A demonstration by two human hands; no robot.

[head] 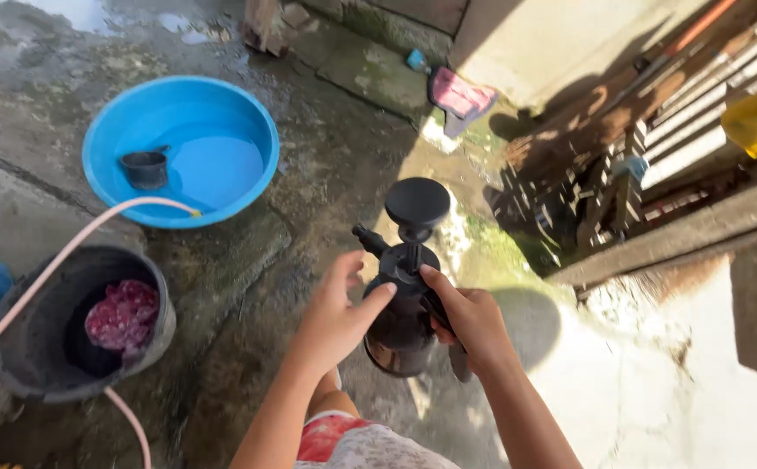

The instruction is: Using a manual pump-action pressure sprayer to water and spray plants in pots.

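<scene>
The scene is viewed from one head-worn camera, angled steeply down and held close above the wet concrete floor [309,174].

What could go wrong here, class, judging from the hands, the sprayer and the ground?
1. Both hands hold the black sprayer above hard concrete; a slip might drop and crack it.
2. The ground looks wet, so footing may be slippery.
3. The pink hose trails nearby and could trip someone.
</scene>
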